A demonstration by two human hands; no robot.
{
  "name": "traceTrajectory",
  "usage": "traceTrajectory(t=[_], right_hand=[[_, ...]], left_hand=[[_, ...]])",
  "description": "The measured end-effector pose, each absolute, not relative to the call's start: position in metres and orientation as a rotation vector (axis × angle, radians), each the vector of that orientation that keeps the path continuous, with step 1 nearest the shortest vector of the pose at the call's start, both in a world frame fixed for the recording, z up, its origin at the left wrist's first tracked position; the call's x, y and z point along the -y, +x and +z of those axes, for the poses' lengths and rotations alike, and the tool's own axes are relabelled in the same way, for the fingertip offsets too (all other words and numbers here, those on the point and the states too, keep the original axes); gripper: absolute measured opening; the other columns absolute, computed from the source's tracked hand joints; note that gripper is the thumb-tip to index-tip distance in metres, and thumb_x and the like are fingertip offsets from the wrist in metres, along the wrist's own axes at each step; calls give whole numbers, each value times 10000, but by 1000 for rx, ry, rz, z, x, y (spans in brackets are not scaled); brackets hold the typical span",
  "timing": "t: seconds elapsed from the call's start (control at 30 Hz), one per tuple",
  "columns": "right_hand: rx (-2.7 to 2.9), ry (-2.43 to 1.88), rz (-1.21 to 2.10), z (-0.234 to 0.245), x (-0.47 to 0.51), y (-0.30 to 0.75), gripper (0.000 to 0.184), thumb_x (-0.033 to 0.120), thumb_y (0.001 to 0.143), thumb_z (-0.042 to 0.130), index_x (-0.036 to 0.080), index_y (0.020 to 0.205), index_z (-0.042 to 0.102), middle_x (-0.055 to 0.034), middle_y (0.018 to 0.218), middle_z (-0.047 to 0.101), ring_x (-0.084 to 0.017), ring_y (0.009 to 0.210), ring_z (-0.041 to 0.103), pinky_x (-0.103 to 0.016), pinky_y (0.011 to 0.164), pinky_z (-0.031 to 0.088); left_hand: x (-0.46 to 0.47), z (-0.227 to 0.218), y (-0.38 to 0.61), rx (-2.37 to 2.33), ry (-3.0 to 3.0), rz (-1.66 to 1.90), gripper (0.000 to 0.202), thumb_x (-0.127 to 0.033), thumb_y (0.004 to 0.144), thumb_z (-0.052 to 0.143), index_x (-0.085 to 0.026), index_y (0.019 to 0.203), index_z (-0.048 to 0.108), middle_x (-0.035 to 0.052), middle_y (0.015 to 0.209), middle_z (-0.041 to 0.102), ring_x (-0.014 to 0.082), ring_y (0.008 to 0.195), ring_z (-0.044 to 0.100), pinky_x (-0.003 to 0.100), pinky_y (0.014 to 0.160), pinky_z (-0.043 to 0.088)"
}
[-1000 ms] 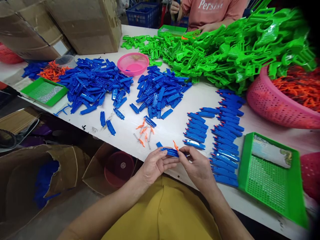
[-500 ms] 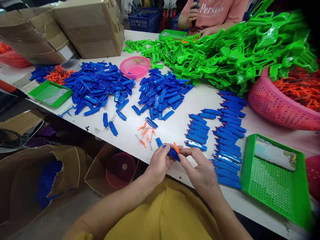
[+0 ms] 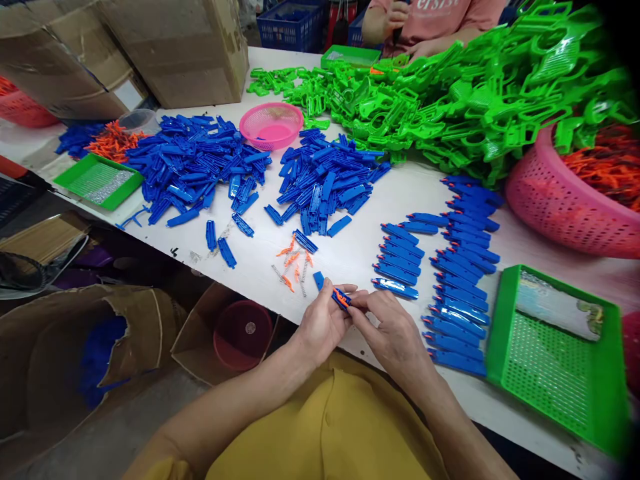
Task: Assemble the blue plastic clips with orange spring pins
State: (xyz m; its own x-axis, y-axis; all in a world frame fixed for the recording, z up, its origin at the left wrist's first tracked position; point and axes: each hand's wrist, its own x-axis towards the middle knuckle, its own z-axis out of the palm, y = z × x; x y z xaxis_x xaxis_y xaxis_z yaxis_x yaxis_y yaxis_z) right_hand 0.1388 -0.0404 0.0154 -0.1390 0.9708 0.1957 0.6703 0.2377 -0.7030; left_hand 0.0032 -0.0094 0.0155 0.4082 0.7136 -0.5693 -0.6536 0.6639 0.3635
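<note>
Over the table's front edge, my left hand (image 3: 320,323) is closed around a narrow blue plastic shell (image 3: 337,291), its thumb along one side. Inside the shell lies a small orange plastic piece (image 3: 343,301). My right hand (image 3: 387,327) pinches at the near end of the orange piece, fingertips against the shell. Just beyond my left thumb is another blue shell (image 3: 319,280), flat on the table. Loose orange pieces (image 3: 291,259) and thin springs (image 3: 304,277) are scattered past it, beside a blue shell (image 3: 305,241).
Blue shells form two heaps (image 3: 195,167) (image 3: 327,180); filled-looking ones lie in columns (image 3: 460,287) at right. Around them are green trays (image 3: 545,373) (image 3: 100,180), pink baskets (image 3: 270,127) (image 3: 560,207), green toy-gun frames (image 3: 425,107) and cartons (image 3: 175,53). A person (image 3: 435,27) sits opposite.
The orange piece stood up from the blue shell between my right fingers; now it lies down in the shell. My right hand has moved slightly left, and the view has shifted a little.
</note>
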Motion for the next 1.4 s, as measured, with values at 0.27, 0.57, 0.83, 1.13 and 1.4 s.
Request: traceTrajectory(t=[0.27,0.57,0.83,1.13,1.4], right_hand=[[1912,-1499,593,18,37,139,164,259,971,485,239,954,646,-43,879,682,-206,826,590,-370,763,458],[1972,-1483,568,18,37,136,174,255,985,489,236,941,657,-39,876,666,-199,814,572,-369,768,432],[1939,-1396,856,16,46,134,157,287,983,518,249,974,671,-36,875,664,-183,829,601,-322,730,481],[2189,-1366,452,-10,14,108,171,240,997,450,231,988,620,-61,877,641,-200,858,607,-318,726,495],[2262,-1596,163,-24,9,104,121,283,962,492,211,1021,568,-85,953,623,-237,879,581,-329,643,463]], left_hand=[[9,11,6,-724,105,889,183,-262,832,667,-130,957,645,106,932,710,207,943,659,301,863,440],[12,9,4,-753,149,924,149,-170,791,641,-111,927,665,104,922,730,185,918,672,283,846,458],[28,7,-36,-795,196,887,162,-211,844,648,-115,973,669,170,1074,735,264,1020,690,384,940,470],[42,2,-98,-831,74,977,130,-188,859,593,-117,939,668,183,1103,733,303,1054,699,457,1016,449],[41,-4,-95,-776,11,1005,141,-187,854,572,-119,941,658,192,1126,723,301,1068,694,439,1017,444]])
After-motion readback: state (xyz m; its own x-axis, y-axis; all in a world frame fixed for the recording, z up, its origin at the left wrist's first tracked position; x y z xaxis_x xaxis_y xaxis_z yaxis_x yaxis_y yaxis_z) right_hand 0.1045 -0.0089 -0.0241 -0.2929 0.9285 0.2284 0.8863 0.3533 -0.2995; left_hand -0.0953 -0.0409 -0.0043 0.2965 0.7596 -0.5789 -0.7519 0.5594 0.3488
